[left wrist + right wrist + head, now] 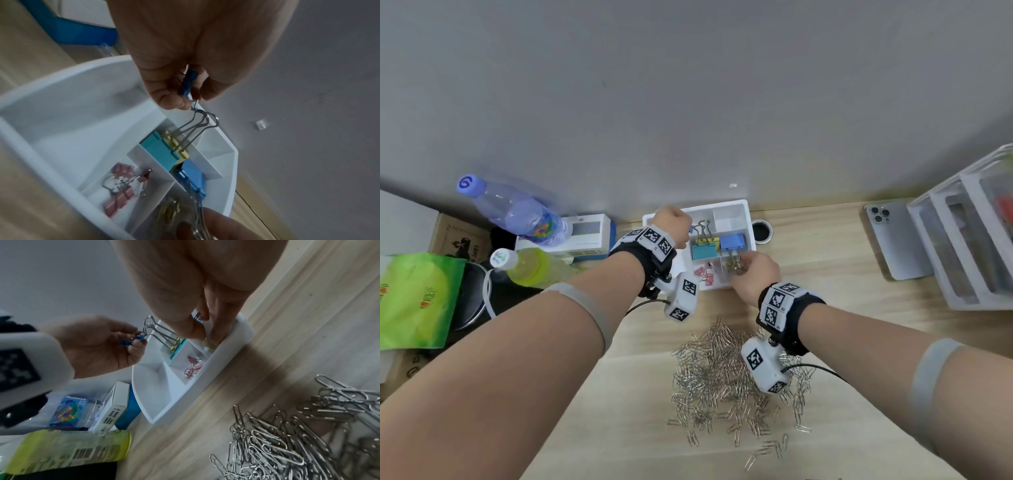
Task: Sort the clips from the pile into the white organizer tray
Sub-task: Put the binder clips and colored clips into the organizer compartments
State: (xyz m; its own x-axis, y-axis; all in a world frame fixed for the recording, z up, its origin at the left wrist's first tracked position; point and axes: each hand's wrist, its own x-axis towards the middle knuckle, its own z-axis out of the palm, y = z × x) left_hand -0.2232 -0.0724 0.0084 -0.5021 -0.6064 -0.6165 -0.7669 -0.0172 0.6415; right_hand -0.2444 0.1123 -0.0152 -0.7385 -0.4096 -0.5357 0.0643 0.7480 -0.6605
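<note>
- Partly sorted: left hand (671,224) pinches a small blue clip (188,86) above the white organizer tray's (726,206) far-left part.
- Teal and yellow binder clips (703,249) stand handles-up; pink clips (705,275) lie nearer.
- Right hand (755,275) pinches gold clips (736,265) in the near-right compartment.
- Paper clip pile (726,373) remains on the desk (859,342), pointing every way.

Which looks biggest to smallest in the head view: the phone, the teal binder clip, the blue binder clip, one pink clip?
1. Phone, largest by far.
2. Teal binder clip and blue binder clip: they look about alike, so no ranking between them.
3. A pink clip, smallest.
All lie at similar distance from the camera.
</note>
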